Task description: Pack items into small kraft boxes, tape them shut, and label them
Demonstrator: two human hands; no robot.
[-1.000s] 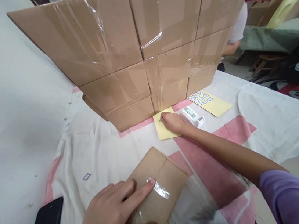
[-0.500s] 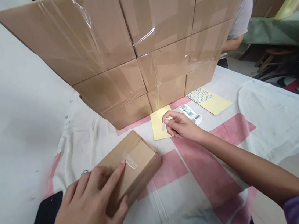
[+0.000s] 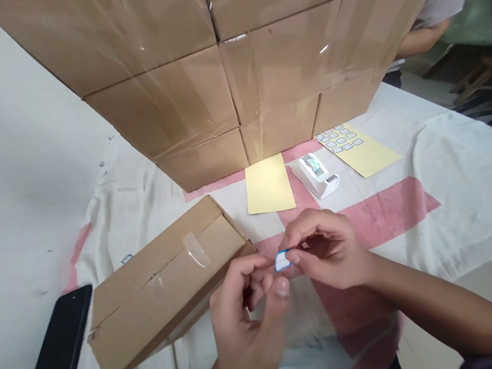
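Between the thumb and fingers of my right hand is a small white sticker with a blue border. My left hand is close against its left side, the index fingertip at the sticker's edge and the thumb apart below. Whether that fingertip touches the sticker, I cannot tell. Left of both hands lies a closed cardboard box, set at an angle. A short strip of clear tape crosses the seam near its far end.
A wall of taped cartons stands at the back. Before it are a plain yellow sheet, a white tape dispenser and a yellow sheet of stickers. A black phone lies at left. Another person's arm shows behind the cartons.
My right hand has come back from over the yellow sheet with the sticker. My left hand has left the box top and moved right to meet it. The view has tilted down.
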